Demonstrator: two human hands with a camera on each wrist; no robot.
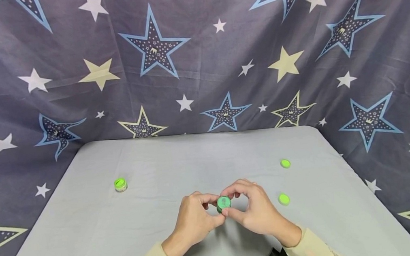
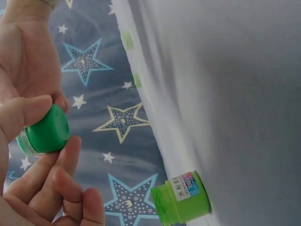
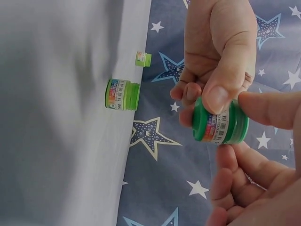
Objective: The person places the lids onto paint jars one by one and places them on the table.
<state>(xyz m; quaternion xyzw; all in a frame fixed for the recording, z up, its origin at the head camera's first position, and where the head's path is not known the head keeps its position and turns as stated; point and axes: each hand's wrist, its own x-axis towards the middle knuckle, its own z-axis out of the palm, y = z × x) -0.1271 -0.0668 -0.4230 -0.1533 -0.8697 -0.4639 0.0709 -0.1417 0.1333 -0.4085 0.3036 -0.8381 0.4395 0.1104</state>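
Both hands hold a small green paint jar [image 1: 224, 203] between them above the table's near middle. Its round top shows a darker patch in the head view. My left hand [image 1: 194, 216] grips one side, its thumb pressed along the printed label [image 3: 220, 127]. From the other side my right hand [image 1: 253, 205] pinches the jar near its upper rim with thumb and fingertips. The left wrist view shows the jar's solid green base [image 2: 59, 125], with its clear upper end toward the thumb side.
A lime green jar [image 1: 120, 184] stands uncovered at the table's left. Two lime lids, a far one [image 1: 285, 163] and a nearer one [image 1: 283, 199], lie at the right. Another lime jar [image 3: 122, 94] shows near the hands, hidden in the head view. A star-print cloth [image 1: 200, 75] hangs behind.
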